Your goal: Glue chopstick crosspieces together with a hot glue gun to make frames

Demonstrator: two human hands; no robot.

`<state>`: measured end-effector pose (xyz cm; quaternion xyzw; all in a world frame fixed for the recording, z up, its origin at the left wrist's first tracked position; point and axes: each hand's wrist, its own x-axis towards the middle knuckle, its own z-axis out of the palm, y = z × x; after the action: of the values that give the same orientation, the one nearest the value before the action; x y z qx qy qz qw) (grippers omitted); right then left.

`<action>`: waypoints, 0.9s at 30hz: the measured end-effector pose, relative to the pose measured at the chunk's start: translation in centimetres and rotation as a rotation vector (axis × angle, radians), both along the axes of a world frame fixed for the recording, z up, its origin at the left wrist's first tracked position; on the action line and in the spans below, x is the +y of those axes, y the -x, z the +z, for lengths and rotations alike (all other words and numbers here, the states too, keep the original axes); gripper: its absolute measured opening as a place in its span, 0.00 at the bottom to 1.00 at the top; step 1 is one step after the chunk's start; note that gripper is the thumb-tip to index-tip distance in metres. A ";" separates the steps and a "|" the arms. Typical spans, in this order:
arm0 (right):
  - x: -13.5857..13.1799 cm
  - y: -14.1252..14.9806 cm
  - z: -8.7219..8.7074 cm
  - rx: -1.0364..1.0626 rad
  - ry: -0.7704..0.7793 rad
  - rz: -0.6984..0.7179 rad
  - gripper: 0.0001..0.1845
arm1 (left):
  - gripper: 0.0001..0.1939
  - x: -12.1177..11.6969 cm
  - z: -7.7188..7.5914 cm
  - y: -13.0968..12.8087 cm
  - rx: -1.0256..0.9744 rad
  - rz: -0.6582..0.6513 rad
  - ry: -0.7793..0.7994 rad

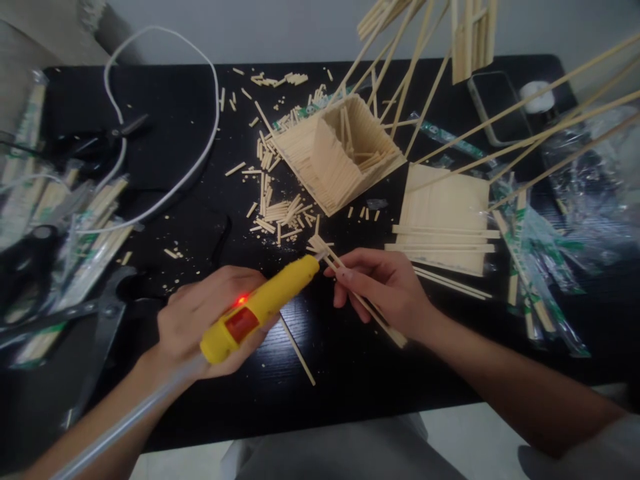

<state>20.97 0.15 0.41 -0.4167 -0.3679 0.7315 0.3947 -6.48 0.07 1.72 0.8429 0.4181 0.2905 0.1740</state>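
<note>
My left hand (210, 303) is wrapped round a yellow hot glue gun (283, 287) with a lit red light. A long clear glue stick (135, 419) runs out of its back end. The nozzle points at the tips of a few thin wooden chopsticks (377, 315), seemingly touching them or just above. Pinched between thumb and fingers of my right hand (385, 283), these chopsticks slant down to the right. Below the gun a single stick (299, 350) lies on the black table. A box-like structure of glued sticks (335, 160) stands beyond my hands.
A flat stick panel (445, 200) lies right, with sticks across it. Cut stick pieces (285, 212) litter the middle. Long sticks (540, 100) jut in from the upper right. Pliers (107, 310), a white cable (216, 100) and wrapped chopsticks (100, 220) lie left; a phone (500, 107) lies back right.
</note>
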 end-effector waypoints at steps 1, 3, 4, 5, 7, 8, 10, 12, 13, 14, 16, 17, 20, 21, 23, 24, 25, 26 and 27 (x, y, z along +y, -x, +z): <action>0.0 0.1 0.0 -0.013 -0.011 -0.005 0.11 | 0.09 0.0 0.1 -0.1 0.002 -0.046 -0.045; -0.1 0.2 0.0 -0.049 -0.029 -0.022 0.12 | 0.09 -0.2 0.1 -0.2 -0.003 -0.097 -0.111; -0.1 0.2 0.0 -0.065 -0.039 -0.028 0.12 | 0.08 -0.2 0.2 -0.2 -0.008 -0.077 -0.110; -0.1 0.3 0.0 -0.080 -0.046 -0.035 0.12 | 0.07 -0.3 0.2 -0.2 -0.013 -0.050 -0.102; -0.1 0.3 0.0 -0.095 -0.061 -0.041 0.13 | 0.06 -0.3 0.1 -0.1 -0.010 -0.025 -0.090; -0.1 0.4 0.0 -0.101 -0.067 -0.044 0.13 | 0.06 -0.3 0.0 0.0 -0.006 -0.027 -0.083; -0.1 0.4 0.0 -0.110 -0.074 -0.049 0.14 | 0.06 -0.2 -0.1 0.1 -0.002 -0.043 -0.075; -0.2 0.4 -0.1 -0.117 -0.080 -0.054 0.14 | 0.07 0.0 -0.2 0.3 -0.009 -0.060 -0.086; -0.2 0.4 -0.1 -0.121 -0.083 -0.057 0.14 | 0.07 0.0 -0.1 0.3 -0.008 -0.077 -0.096; -0.2 0.4 -0.2 -0.126 -0.085 -0.059 0.14 | 0.07 0.1 -0.1 0.3 -0.004 -0.093 -0.110; -0.2 0.5 -0.3 -0.135 -0.093 -0.065 0.13 | 0.07 0.1 0.1 0.3 0.014 -0.120 -0.120; -0.2 0.5 -0.3 -0.140 -0.098 -0.069 0.13 | 0.07 0.1 0.1 0.3 0.016 -0.102 -0.116; -0.3 0.6 -0.5 -0.147 -0.116 -0.078 0.12 | 0.06 0.0 0.2 0.2 0.000 -0.060 -0.096; -0.4 0.6 -0.5 -0.146 -0.121 -0.079 0.12 | 0.05 -0.1 0.1 0.2 -0.002 -0.051 -0.083; -0.4 0.6 -0.6 -0.139 -0.131 -0.082 0.11 | 0.05 -0.2 0.0 0.1 0.001 -0.031 -0.055; -0.5 0.6 -0.6 -0.135 -0.136 -0.082 0.10 | 0.04 -0.3 0.0 0.1 0.002 -0.023 -0.044; -0.5 0.6 -0.6 -0.134 -0.138 -0.081 0.10 | 0.04 -0.3 0.0 0.2 -0.001 -0.020 -0.038; -0.5 0.6 -0.6 -0.137 -0.138 -0.080 0.10 | 0.04 -0.3 0.0 0.2 -0.007 -0.020 -0.041; -0.5 0.6 -0.6 -0.144 -0.134 -0.080 0.11 | 0.04 -0.3 0.0 0.2 -0.012 -0.021 -0.044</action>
<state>20.38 -0.34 -0.22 -0.4553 -0.4265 0.6571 0.4232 -6.69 -0.23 1.68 0.8492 0.4017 0.3027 0.1610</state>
